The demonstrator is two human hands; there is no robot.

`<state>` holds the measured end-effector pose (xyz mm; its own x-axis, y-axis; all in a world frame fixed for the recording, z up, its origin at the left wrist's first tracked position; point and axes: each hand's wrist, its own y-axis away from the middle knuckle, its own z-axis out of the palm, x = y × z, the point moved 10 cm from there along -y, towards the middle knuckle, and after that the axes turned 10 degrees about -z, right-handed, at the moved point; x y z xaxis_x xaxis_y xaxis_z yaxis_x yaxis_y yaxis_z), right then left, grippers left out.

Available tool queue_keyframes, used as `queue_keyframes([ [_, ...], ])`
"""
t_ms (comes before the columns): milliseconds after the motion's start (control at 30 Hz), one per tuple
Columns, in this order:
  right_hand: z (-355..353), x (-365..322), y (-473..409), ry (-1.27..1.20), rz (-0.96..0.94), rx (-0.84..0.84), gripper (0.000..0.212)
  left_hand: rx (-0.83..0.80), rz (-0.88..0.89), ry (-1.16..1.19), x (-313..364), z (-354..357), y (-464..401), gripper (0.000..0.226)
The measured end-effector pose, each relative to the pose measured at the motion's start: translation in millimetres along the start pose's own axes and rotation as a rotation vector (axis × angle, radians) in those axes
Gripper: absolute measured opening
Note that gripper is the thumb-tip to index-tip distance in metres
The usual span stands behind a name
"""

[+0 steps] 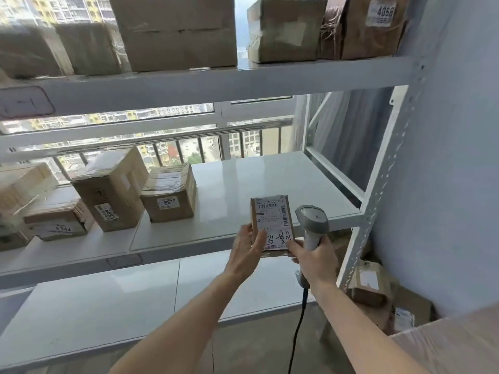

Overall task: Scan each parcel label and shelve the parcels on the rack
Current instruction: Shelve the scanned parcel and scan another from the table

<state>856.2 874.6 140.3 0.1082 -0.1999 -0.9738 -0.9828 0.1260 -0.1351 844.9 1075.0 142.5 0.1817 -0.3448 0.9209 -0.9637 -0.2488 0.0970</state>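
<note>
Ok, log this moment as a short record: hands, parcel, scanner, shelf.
left hand: holds the parcel by its lower left edge
right hand: grips the scanner handle, one finger touching the parcel's lower right corner
parcel: small, label facing the camera, held above the middle shelf front edge
scanner: upright, right of the parcel, cable hanging down
middle shelf: boxes on its left part, right part bare

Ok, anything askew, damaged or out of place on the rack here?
Slightly: on the middle shelf the tall box sits turned at an angle to its neighbours, and the top shelf's brown parcel looks crumpled. Nothing spilled.
</note>
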Motion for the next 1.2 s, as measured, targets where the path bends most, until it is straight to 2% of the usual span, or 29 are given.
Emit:
queue_keyframes([
  [167,65,-20,-39,-0.006,-0.003,-0.061,0.035,0.159,-0.024,-0.175,10,-66,-49,0.042],
  [367,122,-36,-91,0.079,-0.012,-0.088,0.042,0.254,-0.096,-0.207,14,-109,-103,0.037],
  [500,160,-35,-127,0.100,-0.016,-0.158,0.044,0.340,-0.147,-0.347,15,-131,-136,0.044],
  [600,184,-29,-150,0.110,0.001,-0.216,0.043,0.377,-0.192,-0.434,16,-143,-158,0.040],
  [900,233,-22,-186,0.129,0.038,-0.311,0.045,0.406,-0.267,-0.637,26,-163,-197,0.035],
  [1067,249,-24,-190,0.141,0.058,-0.320,0.049,0.401,-0.277,-0.675,26,-171,-209,0.042],
  [1200,254,-15,-187,0.154,0.086,-0.323,0.051,0.355,-0.336,-0.725,13,-171,-215,0.029],
])
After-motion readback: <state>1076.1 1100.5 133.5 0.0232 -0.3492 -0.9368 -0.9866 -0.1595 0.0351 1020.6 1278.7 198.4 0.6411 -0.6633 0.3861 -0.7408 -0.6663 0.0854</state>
